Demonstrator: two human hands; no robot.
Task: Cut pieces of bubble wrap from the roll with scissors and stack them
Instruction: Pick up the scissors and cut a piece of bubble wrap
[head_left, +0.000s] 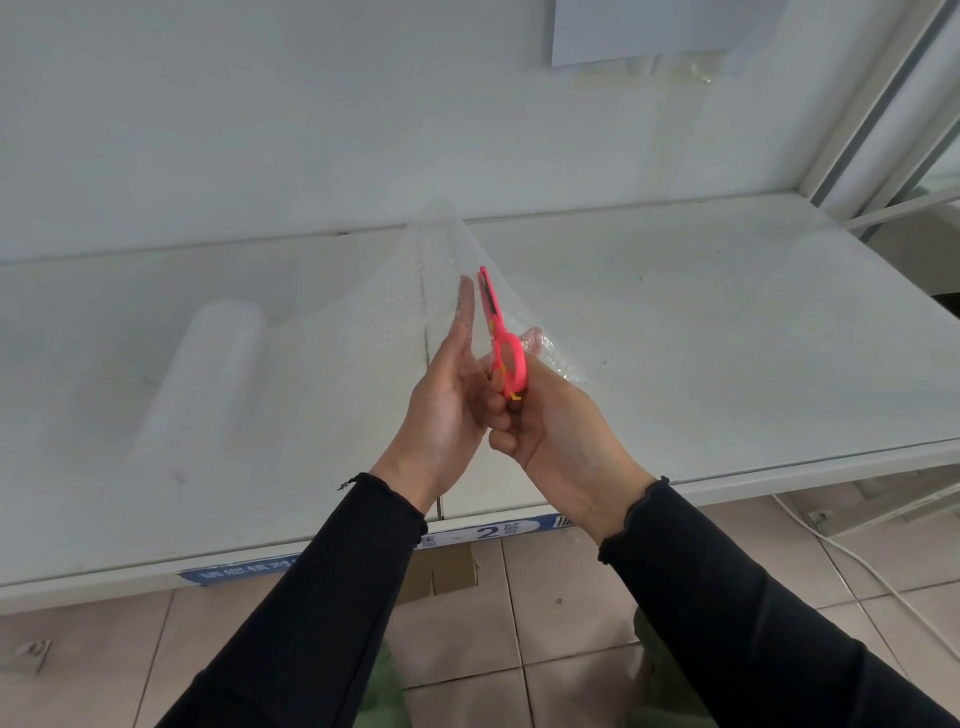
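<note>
A roll of clear bubble wrap lies on the left of the white table. Its loose sheet rises from the roll to a peak above the table's middle. My left hand stands upright against this sheet with fingers stretched straight, holding it up. My right hand grips pink scissors, blades closed and pointing up right beside the left fingers. A crumpled bit of wrap covers my right fingertips. Whether the blades touch the sheet is unclear.
A white wall stands behind the table, with a pale paper sheet fixed at the top right. A blue label strip runs along the table's front edge. Below are a cardboard box, a tiled floor and a white cable.
</note>
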